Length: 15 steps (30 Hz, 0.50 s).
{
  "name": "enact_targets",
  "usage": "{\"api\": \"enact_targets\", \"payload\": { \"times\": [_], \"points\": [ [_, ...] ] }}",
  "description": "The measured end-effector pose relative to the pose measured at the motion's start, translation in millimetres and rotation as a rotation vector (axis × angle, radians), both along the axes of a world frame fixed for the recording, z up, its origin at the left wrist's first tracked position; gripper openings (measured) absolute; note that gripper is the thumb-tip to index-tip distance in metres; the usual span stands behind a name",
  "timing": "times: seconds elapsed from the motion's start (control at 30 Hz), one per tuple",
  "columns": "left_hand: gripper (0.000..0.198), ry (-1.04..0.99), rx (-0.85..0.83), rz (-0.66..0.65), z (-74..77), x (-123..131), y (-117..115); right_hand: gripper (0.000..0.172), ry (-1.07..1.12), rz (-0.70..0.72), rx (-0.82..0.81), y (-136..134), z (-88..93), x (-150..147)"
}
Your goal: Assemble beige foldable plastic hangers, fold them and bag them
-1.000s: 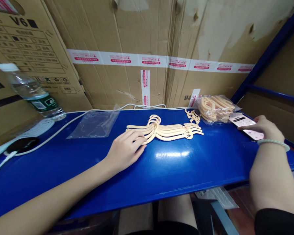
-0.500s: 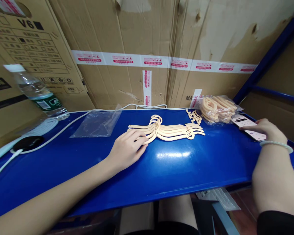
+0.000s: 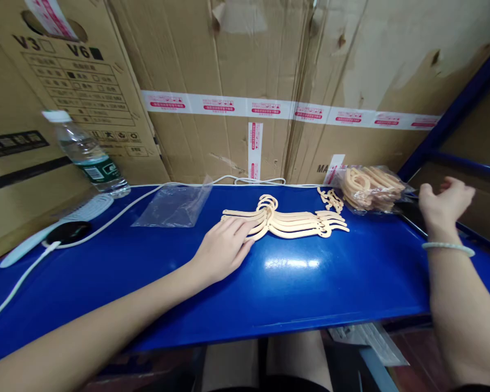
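Hangers (image 3: 294, 224), beige and overlapping, are laid on the blue table (image 3: 294, 296), their long axis extending rightward from the fingers (image 3: 237, 224) of the nearer left hand (image 3: 221, 247). Their left ends are covered by these fingers; whether a grip is closed cannot be told. The right hand (image 3: 444, 204) is held well apart, near the phone (image 3: 412, 214), thumb and fingers parted, nothing visibly grasped.

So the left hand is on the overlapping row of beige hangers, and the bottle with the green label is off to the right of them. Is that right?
Not quite: the bottle with the green label is off to the left, as the head view shows. The left hand is indeed on the overlapping row of beige hangers.
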<state>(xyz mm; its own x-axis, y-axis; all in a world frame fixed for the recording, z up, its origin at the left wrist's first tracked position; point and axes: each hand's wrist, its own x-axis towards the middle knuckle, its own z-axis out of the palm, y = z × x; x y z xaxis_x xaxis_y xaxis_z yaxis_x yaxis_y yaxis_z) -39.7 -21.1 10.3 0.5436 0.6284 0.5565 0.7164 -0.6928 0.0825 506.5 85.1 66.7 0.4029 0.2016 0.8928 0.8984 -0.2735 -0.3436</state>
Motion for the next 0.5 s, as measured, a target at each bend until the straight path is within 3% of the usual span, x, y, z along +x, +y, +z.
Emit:
{"api": "enact_targets", "payload": {
  "times": [0.07, 0.13, 0.2, 0.27, 0.37, 0.5],
  "points": [
    [0.036, 0.014, -0.06, 0.038, 0.5, 2, -1, 0.036, -0.068, 0.186, -0.007, 0, 10.4, -59],
    [0.038, 0.052, -0.091, 0.089, -1.5, 3, -1, 0.033, -0.188, 0.514, -0.094, -11, 10.0, -128],
    [0.042, 0.114, -0.099, 0.126, -5.5, 2, 1, 0.035, -0.28, 0.824, -0.309, -27, -1.8, -190],
    [0.048, 0.169, -0.112, 0.154, -10.0, -1, 6, 0.055, -0.378, 1.001, -0.586, -40, -20.3, -234],
    [0.055, 0.223, -0.186, 0.198, -14.6, -8, 15, 0.082, -0.516, 1.076, -0.908, -47, -46.0, -260],
    [0.054, 0.257, -0.294, 0.205, -16.3, -14, 26, 0.09, -0.528, 1.068, -1.152, -43, -58.9, -252]
  ]
}}
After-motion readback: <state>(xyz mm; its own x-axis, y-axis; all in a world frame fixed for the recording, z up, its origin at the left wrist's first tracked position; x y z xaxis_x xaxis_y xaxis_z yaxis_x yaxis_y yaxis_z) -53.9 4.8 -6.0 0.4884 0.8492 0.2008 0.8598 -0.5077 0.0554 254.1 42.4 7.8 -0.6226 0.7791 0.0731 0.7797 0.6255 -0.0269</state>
